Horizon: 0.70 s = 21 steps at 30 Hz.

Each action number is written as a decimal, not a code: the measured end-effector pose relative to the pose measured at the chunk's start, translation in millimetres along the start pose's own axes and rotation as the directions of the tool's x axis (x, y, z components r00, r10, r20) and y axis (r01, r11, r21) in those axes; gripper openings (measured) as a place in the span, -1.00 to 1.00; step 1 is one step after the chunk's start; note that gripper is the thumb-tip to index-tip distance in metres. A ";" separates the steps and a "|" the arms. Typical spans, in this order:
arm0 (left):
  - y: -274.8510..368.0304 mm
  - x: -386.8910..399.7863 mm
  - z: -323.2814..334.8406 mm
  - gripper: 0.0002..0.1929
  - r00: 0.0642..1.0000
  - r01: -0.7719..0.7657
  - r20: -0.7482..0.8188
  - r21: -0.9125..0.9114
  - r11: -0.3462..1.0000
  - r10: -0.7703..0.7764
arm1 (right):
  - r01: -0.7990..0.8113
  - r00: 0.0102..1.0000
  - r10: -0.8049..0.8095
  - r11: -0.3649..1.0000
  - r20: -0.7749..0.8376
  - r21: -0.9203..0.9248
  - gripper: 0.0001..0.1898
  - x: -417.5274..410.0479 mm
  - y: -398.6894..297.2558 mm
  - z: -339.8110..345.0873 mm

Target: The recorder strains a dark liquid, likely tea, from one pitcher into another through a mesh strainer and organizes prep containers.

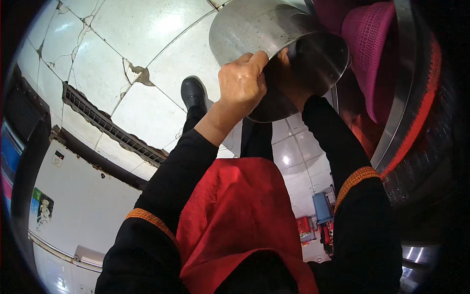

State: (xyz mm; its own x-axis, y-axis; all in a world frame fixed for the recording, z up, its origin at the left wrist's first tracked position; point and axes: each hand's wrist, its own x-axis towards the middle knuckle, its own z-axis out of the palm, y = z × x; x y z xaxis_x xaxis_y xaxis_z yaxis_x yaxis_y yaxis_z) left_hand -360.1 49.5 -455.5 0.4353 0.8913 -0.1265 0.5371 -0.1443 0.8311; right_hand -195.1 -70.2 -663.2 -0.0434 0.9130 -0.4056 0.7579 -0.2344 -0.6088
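Note:
A large metal pot (249, 33) is tilted on its side in front of me at the top centre, its dark mouth facing towards me. The fingers of my left hand (242, 82) are closed over the near left part of its rim. My right hand (290, 77) reaches into the mouth, in shadow against the inside wall; whether it grips anything there cannot be made out. Black sleeves with orange bands cover both arms, and a red apron (242, 205) hangs below them.
Pink perforated plastic baskets (367, 55) lean at the right, beside a curved metal edge (398, 92). Cracked white tiles (165, 47) cover the floor, with a drain grate (114, 126) at left. A white appliance (84, 198) stands lower left. My boot (192, 92) is near the pot.

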 end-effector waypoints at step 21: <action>4.9 9.8 4.0 -0.88 0.998 -0.049 -0.025 0.021 0.999 0.049 | -0.363 0.932 0.274 0.737 0.238 0.570 -0.75 3.2 -106.6 -84.2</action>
State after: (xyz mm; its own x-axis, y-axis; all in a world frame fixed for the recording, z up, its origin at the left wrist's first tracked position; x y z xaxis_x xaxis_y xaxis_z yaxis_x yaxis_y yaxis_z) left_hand -350.3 55.8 -454.8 0.4432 0.8936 -0.0718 0.5300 -0.1966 0.8249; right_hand -221.2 -14.1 -542.1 0.0122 0.7067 -0.7074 0.2034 -0.6944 -0.6903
